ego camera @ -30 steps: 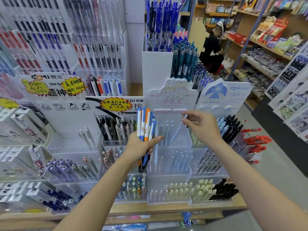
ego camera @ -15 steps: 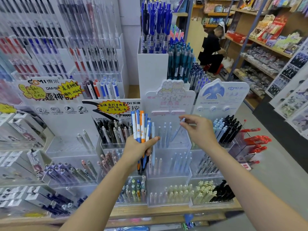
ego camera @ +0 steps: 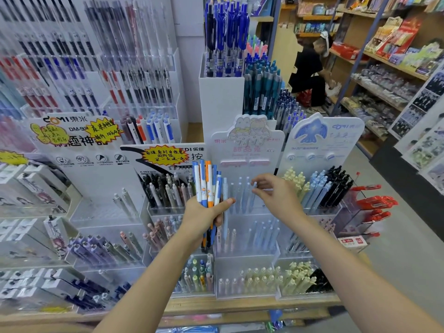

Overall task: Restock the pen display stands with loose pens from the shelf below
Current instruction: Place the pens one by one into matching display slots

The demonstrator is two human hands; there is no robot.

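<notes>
My left hand (ego camera: 204,217) is closed around a bundle of pens (ego camera: 207,183) with white, blue and orange barrels, held upright in front of the displays. My right hand (ego camera: 278,195) reaches to the top tier of the clear tiered pen stand (ego camera: 245,263) under the cartoon header card. Its thumb and forefinger pinch the top of a pale blue pen (ego camera: 252,200) that stands in that tier beside a few others. The lower tiers hold pale blue, pink and cream pens.
More pen stands flank it: dark and pastel pens (ego camera: 165,188) to the left, cream, blue and black pens (ego camera: 322,186) to the right, red pens (ego camera: 374,203) beyond. A wooden shelf edge (ego camera: 240,306) runs below. A person (ego camera: 310,75) crouches in the aisle behind.
My right hand has lowered the pale blue pen from a slant above the tier until it stands in it. The left hand's bundle has stayed in place.
</notes>
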